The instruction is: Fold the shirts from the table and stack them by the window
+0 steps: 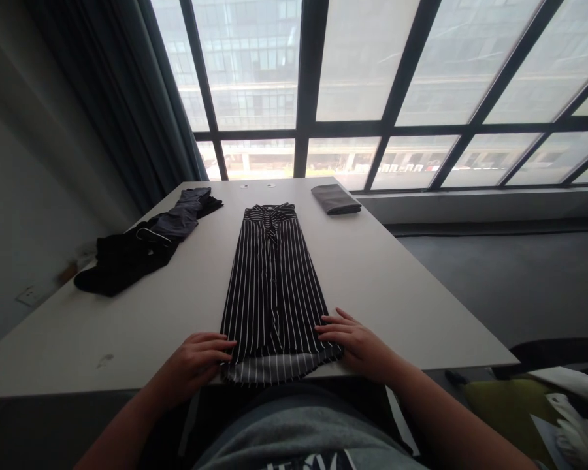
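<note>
A black shirt with white stripes lies lengthwise on the white table, its sides folded in to a long narrow shape. Its collar points to the window and its curved hem, grey inside, reaches the table's near edge. My left hand rests at the lower left edge of the shirt, fingers stretched out over the fabric. At the lower right edge, my right hand touches the cloth with its fingers spread. Neither hand grips the fabric.
Dark crumpled clothes lie along the table's left side. A folded grey cloth sits at the far right of the white table. Beyond are large windows and a dark curtain. A green chair seat with things on it stands at lower right.
</note>
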`<state>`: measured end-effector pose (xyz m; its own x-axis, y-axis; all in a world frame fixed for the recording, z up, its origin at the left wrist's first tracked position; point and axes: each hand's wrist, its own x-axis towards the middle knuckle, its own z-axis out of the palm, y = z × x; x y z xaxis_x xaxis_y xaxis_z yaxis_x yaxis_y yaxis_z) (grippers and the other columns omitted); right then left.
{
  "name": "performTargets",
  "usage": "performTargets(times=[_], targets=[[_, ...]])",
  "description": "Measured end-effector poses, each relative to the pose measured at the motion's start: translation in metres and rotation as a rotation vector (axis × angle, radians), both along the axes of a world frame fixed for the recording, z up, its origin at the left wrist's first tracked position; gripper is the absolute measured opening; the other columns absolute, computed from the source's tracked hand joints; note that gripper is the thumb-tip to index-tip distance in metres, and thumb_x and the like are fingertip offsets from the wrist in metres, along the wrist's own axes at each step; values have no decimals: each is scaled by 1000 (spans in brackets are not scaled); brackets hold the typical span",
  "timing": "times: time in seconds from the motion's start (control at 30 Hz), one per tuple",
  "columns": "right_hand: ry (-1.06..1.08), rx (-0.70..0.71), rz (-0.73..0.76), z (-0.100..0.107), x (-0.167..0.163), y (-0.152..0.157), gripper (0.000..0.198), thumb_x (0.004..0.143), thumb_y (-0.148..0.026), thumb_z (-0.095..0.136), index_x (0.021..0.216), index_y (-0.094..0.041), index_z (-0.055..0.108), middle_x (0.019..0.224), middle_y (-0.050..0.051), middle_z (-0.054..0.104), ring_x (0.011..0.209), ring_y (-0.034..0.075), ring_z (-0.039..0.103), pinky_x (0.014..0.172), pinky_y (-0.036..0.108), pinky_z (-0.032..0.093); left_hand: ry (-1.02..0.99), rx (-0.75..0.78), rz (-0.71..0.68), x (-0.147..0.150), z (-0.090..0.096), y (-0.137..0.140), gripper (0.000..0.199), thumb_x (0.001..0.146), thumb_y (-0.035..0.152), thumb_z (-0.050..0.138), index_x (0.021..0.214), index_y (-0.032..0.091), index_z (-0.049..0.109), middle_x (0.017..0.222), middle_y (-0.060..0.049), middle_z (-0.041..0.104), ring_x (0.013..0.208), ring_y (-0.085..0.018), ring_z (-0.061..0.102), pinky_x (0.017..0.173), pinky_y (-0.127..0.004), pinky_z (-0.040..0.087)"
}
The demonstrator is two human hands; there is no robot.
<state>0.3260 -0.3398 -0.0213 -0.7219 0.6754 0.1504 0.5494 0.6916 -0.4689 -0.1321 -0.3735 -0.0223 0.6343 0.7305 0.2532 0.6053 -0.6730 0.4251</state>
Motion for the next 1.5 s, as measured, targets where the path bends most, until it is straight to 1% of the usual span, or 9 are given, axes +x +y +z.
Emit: performTargets(times=[0.3, 0.57, 0.8, 0.9, 1.0, 1.1, 1.27, 1.43, 1.5], targets=[[-139, -35, 14, 6, -7, -18, 79, 76, -7, 60, 152, -28, 60, 162, 5, 44, 158, 26, 34, 135, 59, 15, 177, 46, 54, -8, -14, -16, 70, 81, 17, 76, 147, 35, 60, 150, -6, 62, 139, -30, 56, 117, -49, 48], [-38, -33, 18, -3, -4, -18, 74, 73, -1, 50, 141, -24, 67, 148, 5, 59, 151, 20, 45, 136, 56, 17, 46, 91, 63, 3, -18, -21, 33, 87, 8, 58, 110, 25, 74, 116, -7, 77, 109, -23, 70, 99, -38, 55], [78, -183, -42, 18, -8, -21, 61, 73, -2, 44, 124, -19, 72, 130, 5, 71, 135, 18, 61, 136, 49, 23, -114, -12, 112, 11, 5, -20, 27, 92, 17, 51, 104, 23, 75, 97, -6, 77, 93, -21, 71, 94, -36, 57], [46, -273, -51, 31, -7, -20, 53, 78, -5, 46, 121, -20, 74, 124, 4, 73, 142, 23, 56, 127, 46, 40, -176, -88, 107, 11, 22, -22, 22, 95, 21, 52, 101, 22, 74, 93, -5, 76, 88, -20, 69, 86, -30, 58], [115, -346, -64, 44, -5, -13, 38, 88, -15, 50, 115, -20, 76, 109, 4, 76, 119, 21, 69, 107, 33, 54, -228, -141, 107, 13, 41, -18, 21, 98, 22, 53, 100, 22, 73, 92, -4, 75, 85, -17, 69, 79, -25, 56], [228, -396, -123, 57, -5, 6, 28, 95, -26, 52, 107, -16, 75, 95, 4, 74, 90, 15, 69, 88, 26, 55, -248, -200, 147, 15, 60, -3, 18, 97, 26, 56, 100, 21, 73, 93, -4, 76, 84, -17, 70, 76, -24, 56], [369, -454, -241, 66, -11, 67, 28, 91, -36, 58, 91, -11, 70, 84, 3, 68, 79, 12, 58, 75, 22, 49, -308, -206, 316, 19, 78, 55, 23, 92, 36, 61, 102, 18, 72, 93, -5, 76, 82, -19, 70, 72, -26, 55], [412, -684, -407, 53, -31, 125, 27, 86, -35, 66, 96, -11, 71, 84, 5, 69, 71, 11, 61, 65, 21, 50, -275, -213, 438, 25, 62, 127, 38, 87, 55, 60, 96, 20, 73, 81, -1, 73, 76, -20, 66, 71, -29, 50], [343, -673, -522, 42, -38, 139, 24, 89, -32, 65, 98, -11, 73, 82, 5, 70, 67, 11, 60, 61, 20, 47, -225, -228, 467, 28, 47, 146, 40, 87, 57, 56, 93, 21, 73, 79, -1, 73, 75, -22, 66, 71, -31, 49]])
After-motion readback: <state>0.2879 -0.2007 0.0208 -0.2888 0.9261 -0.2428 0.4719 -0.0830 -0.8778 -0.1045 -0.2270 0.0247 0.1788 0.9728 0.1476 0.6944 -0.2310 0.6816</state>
